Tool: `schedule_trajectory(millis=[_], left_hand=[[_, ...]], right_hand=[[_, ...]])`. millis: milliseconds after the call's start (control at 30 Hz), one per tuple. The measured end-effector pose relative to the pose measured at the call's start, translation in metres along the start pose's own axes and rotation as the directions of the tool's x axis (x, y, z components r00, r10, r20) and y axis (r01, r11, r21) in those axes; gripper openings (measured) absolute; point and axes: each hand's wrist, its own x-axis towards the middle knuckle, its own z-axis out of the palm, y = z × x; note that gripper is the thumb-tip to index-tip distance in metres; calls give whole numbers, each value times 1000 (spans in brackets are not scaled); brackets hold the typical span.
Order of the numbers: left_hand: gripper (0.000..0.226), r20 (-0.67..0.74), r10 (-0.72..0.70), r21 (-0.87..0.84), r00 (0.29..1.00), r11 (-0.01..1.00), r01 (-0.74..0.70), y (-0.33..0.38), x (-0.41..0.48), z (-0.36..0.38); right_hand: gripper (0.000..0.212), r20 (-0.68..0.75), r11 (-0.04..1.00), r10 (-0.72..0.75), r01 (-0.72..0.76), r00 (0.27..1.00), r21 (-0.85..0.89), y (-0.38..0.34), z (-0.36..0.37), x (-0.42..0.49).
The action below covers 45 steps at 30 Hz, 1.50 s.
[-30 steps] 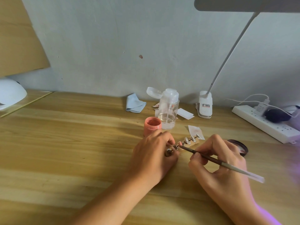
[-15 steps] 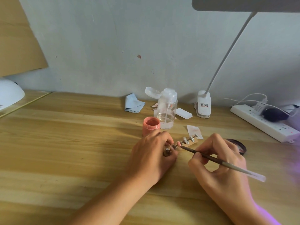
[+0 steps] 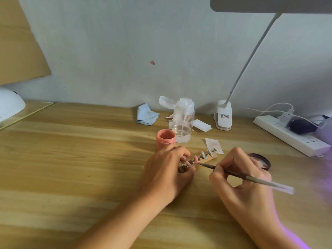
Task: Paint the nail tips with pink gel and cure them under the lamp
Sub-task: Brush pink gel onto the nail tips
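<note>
Worktop (image 3: 71, 159) is running back to a grey wall, with the near edge out of frame. A wide stretch of wood is lying between the left hand (image 3: 167, 173) and the white dome lamp (image 3: 9, 105), which is cut off at the left edge. The right side is tighter: a power strip (image 3: 291, 135) is sitting by the wall, a dark lid (image 3: 262, 159) just behind the right hand (image 3: 246, 180), and a desk lamp (image 3: 223, 115) is leaning overhead. The pink gel jar (image 3: 165, 139) is standing open just behind the left hand, with a clear pump bottle (image 3: 183, 123) right behind it.

Left fingers are curling in, pinching the near end of the nail tip strip (image 3: 203, 156) lying on the wood between the hands. Right fingers are gripping the brush (image 3: 265, 182) pen-style, bristles meeting the pink tip (image 3: 196, 159). The tips farther along the strip are looking unpainted.
</note>
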Motion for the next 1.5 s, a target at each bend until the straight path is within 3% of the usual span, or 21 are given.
schedule_trajectory(millis=[167, 267, 367, 400, 1100, 1200, 1367, 1500], left_hand=[[24, 41, -45, -47, 998, 998, 47, -4, 3, 0], [22, 84, -14, -69, 996, 997, 20, -10, 7, -4], [20, 98, 15, -106, 995, 994, -4, -16, 9, -9], [20, 96, 20, -127, 995, 992, -8, -17, 9, -9], [19, 63, 51, -181, 997, 983, -39, -17, 7, -5], [18, 47, 65, -165, 997, 985, -57, -16, 6, -6], [18, 14, 82, -158, 997, 984, -78, -13, 5, -5], [18, 7, 94, -153, 996, 984, -92, -13, 5, -6]], right_hand=[[11, -66, 936, 146, -116, 987, 331, 2, 1, 3], [10, 49, 819, 304, -287, 951, 496, 1, 2, 4], [11, 135, 619, 492, -454, 860, 641, 4, 4, 2], [14, 140, 594, 524, -478, 840, 646, 5, 5, 2], [13, 78, 697, 485, -439, 871, 567, 8, 9, 1], [16, 25, 748, 420, -362, 907, 556, 6, 7, 1], [13, 43, 875, 298, -291, 954, 386, 2, 9, -2], [12, 45, 899, 254, -253, 966, 357, 3, 9, -2]])
